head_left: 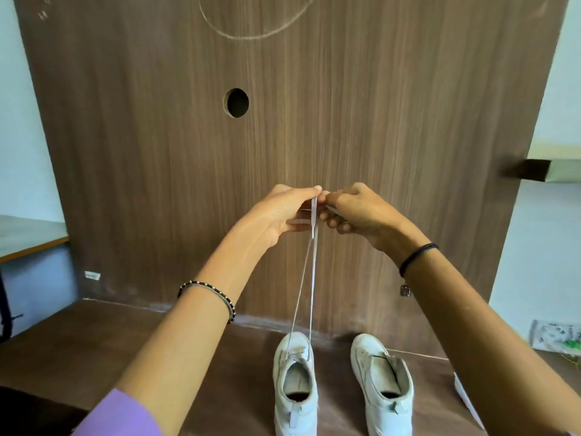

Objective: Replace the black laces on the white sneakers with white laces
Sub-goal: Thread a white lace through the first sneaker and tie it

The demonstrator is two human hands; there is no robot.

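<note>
A tall brown wood-grain panel (393, 127) with one round hole (236, 102) backs the dark brown wooden counter (94, 357), which has bare room on the left. Two white sneakers stand near me, the left sneaker (279, 372) and the right sneaker (364, 354). Raised together, my left hand (283, 212) and right hand (361, 212) pinch the flat white lace (313, 272), its two strands taut down to the left sneaker.

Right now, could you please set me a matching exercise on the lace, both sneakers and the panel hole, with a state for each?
1 white lace
2 left sneaker
3 right sneaker
4 round hole

A cut in the wooden panel
B pinched by left hand and right hand, pulled upward
C lace rises from it
D no lace rises from it

Pairs: 1-B, 2-C, 3-D, 4-A
</note>
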